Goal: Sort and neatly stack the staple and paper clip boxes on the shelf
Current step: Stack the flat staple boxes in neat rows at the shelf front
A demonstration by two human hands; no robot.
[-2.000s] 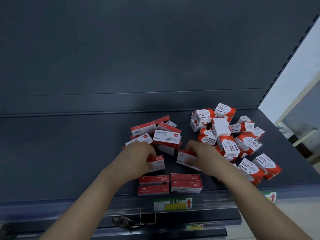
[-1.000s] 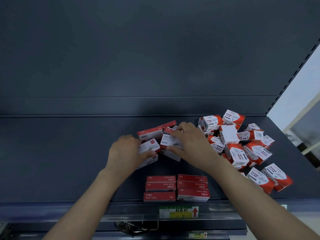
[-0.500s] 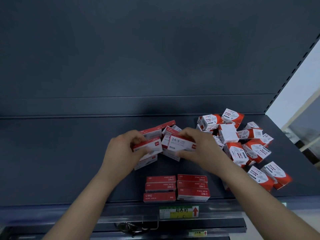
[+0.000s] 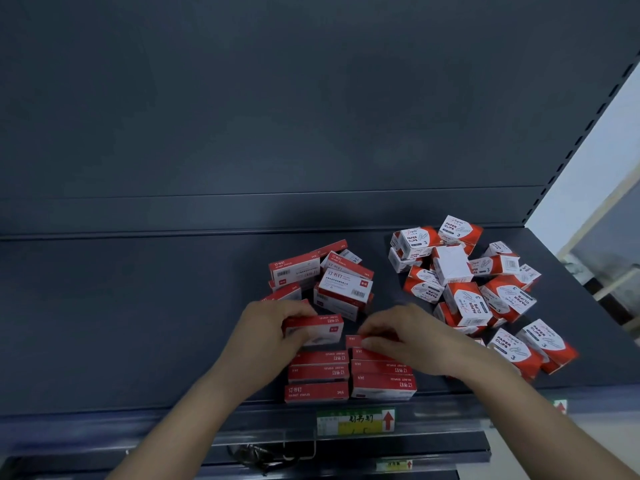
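Two neat stacks of red staple boxes stand at the shelf's front: a left stack (image 4: pixel 317 379) and a right stack (image 4: pixel 382 382). My left hand (image 4: pixel 266 337) grips a red-and-white staple box (image 4: pixel 317 329) just above the left stack. My right hand (image 4: pixel 398 336) holds another staple box (image 4: pixel 358 341) on top of the right stack, mostly hidden by my fingers. Behind them lies a loose pile of staple boxes (image 4: pixel 343 285). A jumbled heap of red-and-white paper clip boxes (image 4: pixel 467 292) sits to the right.
The dark grey shelf (image 4: pixel 121 323) stretches bare to the left of the boxes. A back panel (image 4: pixel 277 116) rises behind. A price label with a red arrow (image 4: pixel 355 421) is on the front rail. The shelf's right upright (image 4: pixel 581 133) borders the paper clip boxes.
Both hands lifted one staple box each from the loose pile and drew them toward me, down onto the two front stacks.
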